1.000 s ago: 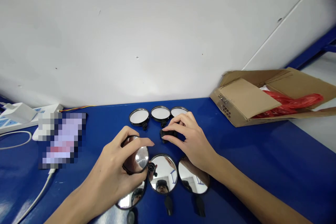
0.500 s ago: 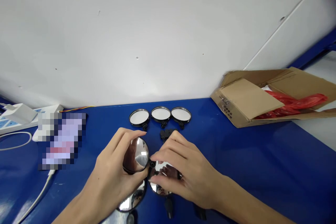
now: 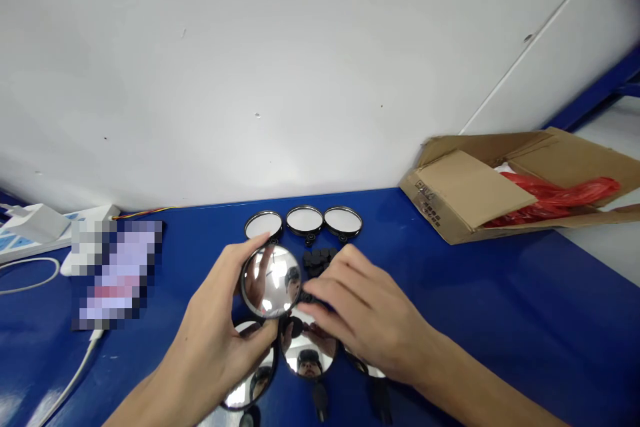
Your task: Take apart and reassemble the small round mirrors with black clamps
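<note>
My left hand (image 3: 215, 327) grips a round black-rimmed mirror (image 3: 271, 280) by its edge, thumb below and fingers above, with the reflective face towards me. At the mirror's right edge, the thumb and fingertips of my right hand (image 3: 370, 317) pinch a small black fitting (image 3: 307, 297), partly hidden by the fingers. Below my hands lie more round mirrors with black stems: a middle one (image 3: 309, 350), a left one (image 3: 249, 377) partly under my left hand, and a right one (image 3: 369, 369) mostly covered by my right hand. Small black pieces (image 3: 319, 259) sit in a cluster just beyond.
Three round mirrors (image 3: 305, 220) stand in a row by the white wall (image 3: 300, 80). At the right is an open cardboard box (image 3: 470, 183) holding red plastic (image 3: 565, 200). A phone (image 3: 123, 273) with a white cable and a power strip (image 3: 90, 219) are on the left.
The held mirror has turned to face me more and shifted slightly right and up. My right hand moved a little right and up, uncovering the middle mirror below.
</note>
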{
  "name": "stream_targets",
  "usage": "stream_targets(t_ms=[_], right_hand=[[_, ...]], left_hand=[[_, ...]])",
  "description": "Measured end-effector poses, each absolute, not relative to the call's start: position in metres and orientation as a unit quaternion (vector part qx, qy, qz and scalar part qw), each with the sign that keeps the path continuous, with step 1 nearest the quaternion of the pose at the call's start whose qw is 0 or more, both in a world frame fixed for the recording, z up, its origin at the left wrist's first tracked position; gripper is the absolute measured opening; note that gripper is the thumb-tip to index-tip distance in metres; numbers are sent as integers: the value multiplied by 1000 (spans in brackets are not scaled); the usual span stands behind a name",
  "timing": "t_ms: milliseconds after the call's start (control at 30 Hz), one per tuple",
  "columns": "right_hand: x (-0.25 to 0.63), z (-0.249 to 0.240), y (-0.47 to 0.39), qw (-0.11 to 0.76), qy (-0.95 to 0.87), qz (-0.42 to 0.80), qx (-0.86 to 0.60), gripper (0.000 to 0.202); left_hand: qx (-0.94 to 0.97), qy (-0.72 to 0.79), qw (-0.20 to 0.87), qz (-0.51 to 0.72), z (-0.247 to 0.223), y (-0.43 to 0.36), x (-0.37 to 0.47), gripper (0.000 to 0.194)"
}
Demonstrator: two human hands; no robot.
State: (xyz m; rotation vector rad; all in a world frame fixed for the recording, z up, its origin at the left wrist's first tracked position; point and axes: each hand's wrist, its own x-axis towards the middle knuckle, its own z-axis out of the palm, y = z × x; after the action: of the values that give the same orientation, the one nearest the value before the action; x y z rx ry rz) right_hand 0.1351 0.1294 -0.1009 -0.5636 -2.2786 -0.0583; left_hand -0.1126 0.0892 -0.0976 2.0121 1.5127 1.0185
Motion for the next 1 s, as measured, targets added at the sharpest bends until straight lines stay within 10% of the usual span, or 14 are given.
stream_targets(t_ms=[367, 533, 1000], right_hand=[[185, -113, 177, 403, -777, -107, -471, 22], [181, -118, 177, 386, -781, -89, -482, 34], [174, -125, 174, 343, -770, -80, -532, 38]], left_hand=[[718, 579, 264, 282, -82, 98, -132, 22], [777, 468, 405, 116, -66, 102, -158, 109], [724, 488, 487, 19, -72, 92, -158, 85]])
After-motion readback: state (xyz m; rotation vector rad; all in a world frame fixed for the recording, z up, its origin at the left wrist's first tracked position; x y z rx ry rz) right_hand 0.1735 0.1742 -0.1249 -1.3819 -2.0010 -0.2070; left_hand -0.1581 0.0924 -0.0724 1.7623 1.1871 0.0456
